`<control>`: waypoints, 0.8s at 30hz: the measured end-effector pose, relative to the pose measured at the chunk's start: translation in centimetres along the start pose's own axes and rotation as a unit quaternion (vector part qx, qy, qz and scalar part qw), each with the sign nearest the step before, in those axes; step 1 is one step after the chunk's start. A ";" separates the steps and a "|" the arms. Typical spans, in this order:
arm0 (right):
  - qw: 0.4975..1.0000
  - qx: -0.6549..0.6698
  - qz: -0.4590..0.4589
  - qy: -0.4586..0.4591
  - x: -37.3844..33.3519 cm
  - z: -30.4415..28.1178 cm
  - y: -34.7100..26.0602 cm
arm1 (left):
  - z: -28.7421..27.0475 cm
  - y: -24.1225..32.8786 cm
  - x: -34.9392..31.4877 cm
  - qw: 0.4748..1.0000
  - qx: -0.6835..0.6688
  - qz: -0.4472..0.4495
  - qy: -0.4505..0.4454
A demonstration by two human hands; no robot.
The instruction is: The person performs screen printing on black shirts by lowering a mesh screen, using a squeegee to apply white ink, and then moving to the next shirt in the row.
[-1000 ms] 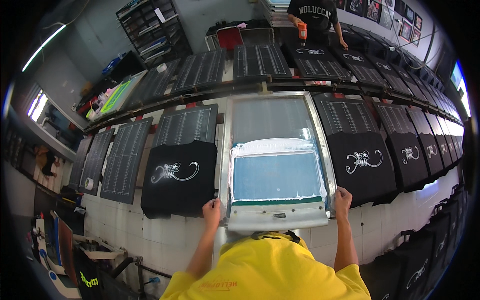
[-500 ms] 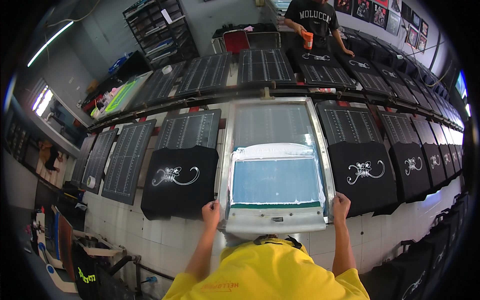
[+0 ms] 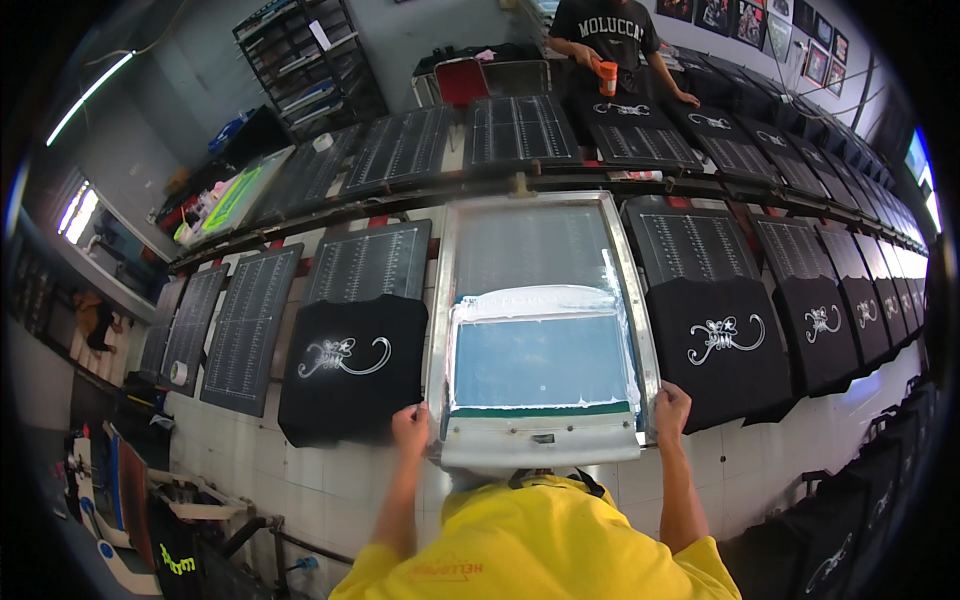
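A metal-framed printing screen (image 3: 437, 300) lies in front of me, its blue mesh (image 3: 540, 360) edged with white ink (image 3: 540, 298). Across its near end rests a wide metal squeegee (image 3: 540, 449) with a green blade edge. My left hand (image 3: 410, 430) is closed on the frame's near left corner, and my right hand (image 3: 672, 412) grips the near right side. Black T-shirts lie on boards on either side: one shirt (image 3: 340, 405) to the left and another shirt (image 3: 715, 375) to the right, both with white scroll prints. Whatever lies beneath the screen is hidden.
Beyond a dark rail, a second row of boards (image 3: 522, 130) runs across. Behind it, another person (image 3: 615, 45) holds an orange tool (image 3: 607, 78) over a printed shirt. More printed shirts (image 3: 822, 320) line the right. A wooden-framed rack (image 3: 130, 500) stands at lower left.
The whole view has shifted slightly, so the scene sits a little further left. Both my hands keep their grip on the screen. The other person's orange tool has tilted more upright.
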State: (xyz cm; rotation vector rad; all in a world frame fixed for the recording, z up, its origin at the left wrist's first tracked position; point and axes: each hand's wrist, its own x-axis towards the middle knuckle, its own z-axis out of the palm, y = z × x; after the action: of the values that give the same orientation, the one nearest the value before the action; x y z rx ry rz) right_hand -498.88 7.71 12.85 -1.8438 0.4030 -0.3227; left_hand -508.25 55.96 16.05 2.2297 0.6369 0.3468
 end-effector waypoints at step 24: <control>0.871 -0.216 -0.363 -0.250 -8.5 1.6 -8.5 | -4.4 2.7 -4.3 0.997 0.049 0.039 0.055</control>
State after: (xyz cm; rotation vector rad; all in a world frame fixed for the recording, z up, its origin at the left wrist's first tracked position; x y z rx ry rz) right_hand -504.92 15.13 20.28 -2.3784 -0.6561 -0.2481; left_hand -512.85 54.73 20.80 2.3456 0.6376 0.4919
